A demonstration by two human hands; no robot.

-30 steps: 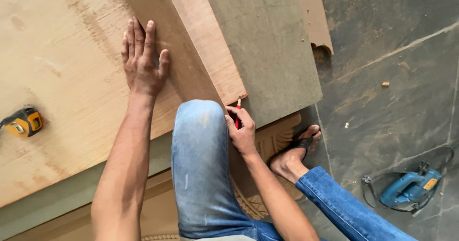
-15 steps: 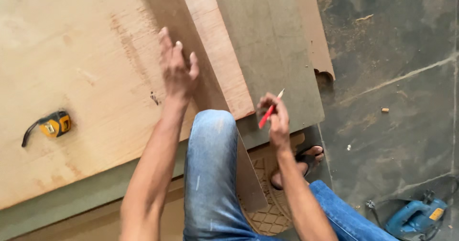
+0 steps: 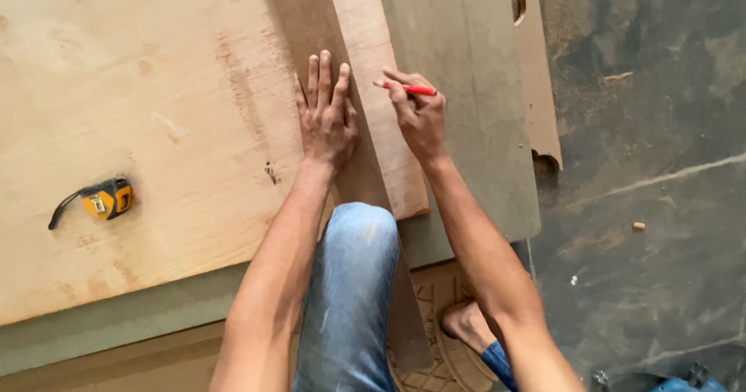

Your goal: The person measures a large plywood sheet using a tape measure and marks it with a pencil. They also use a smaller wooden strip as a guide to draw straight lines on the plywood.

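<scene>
My left hand point(image 3: 326, 112) lies flat, fingers together, on a dark brown strip of board point(image 3: 311, 42) that rests on a large pale plywood sheet point(image 3: 140, 112). My right hand point(image 3: 420, 116) grips a red pencil point(image 3: 406, 89), its tip pointing left over the reddish plywood strip point(image 3: 373, 66) beside the dark strip. My knee in blue jeans point(image 3: 353, 275) presses on the lower end of the dark strip.
A yellow tape measure point(image 3: 105, 200) lies on the pale sheet at the left. A grey-green board point(image 3: 466, 89) lies under the strips, with a brown cut-out panel point(image 3: 540, 89) beyond it. Dark tiled floor point(image 3: 653, 128) fills the right. A carved wooden panel point(image 3: 443, 361) shows below.
Both hands moved up along the boards. My left hand came down flat on the dark strip; my right hand carried the pencil from the board's lower corner up to the reddish strip.
</scene>
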